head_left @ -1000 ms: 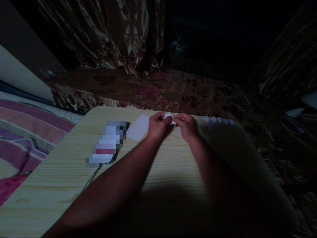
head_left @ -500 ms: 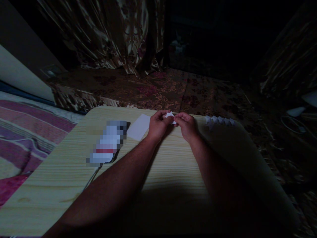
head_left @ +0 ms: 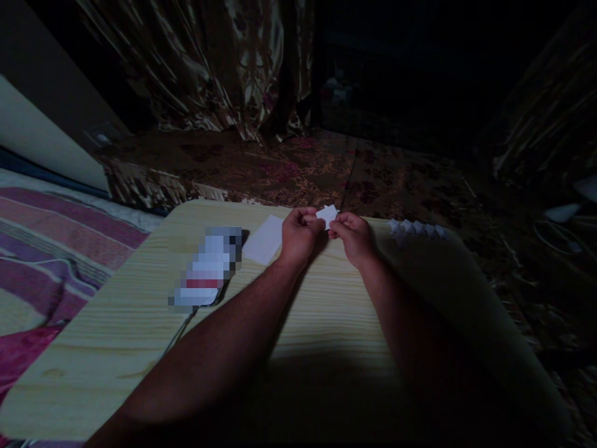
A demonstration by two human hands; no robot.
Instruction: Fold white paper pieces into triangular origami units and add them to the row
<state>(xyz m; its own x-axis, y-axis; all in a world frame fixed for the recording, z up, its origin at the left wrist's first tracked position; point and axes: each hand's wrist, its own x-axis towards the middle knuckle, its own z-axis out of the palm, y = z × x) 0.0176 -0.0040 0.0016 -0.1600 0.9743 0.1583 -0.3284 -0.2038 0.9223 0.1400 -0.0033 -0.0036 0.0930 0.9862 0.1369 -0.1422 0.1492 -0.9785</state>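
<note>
A small folded white paper piece (head_left: pixel 327 214) is pinched between both hands near the far edge of a light wooden table (head_left: pixel 298 323). My left hand (head_left: pixel 298 235) grips its left side with curled fingers. My right hand (head_left: pixel 353 238) pinches its right side. The paper sits slightly above the table. A flat white paper sheet (head_left: pixel 263 239) lies just left of my left hand. A row of several small folded white paper pieces (head_left: pixel 416 229) lies to the right of my right hand.
A pixelated object (head_left: pixel 208 277) with a dark cord lies on the table's left part. A striped red and purple cloth (head_left: pixel 51 249) is at the left. Patterned dark fabric (head_left: pixel 289 168) and shiny curtains (head_left: pixel 196 62) lie beyond the table.
Both hands have lifted the folded paper piece a little and turned it, so more of its white face shows. The view has shifted slightly.
</note>
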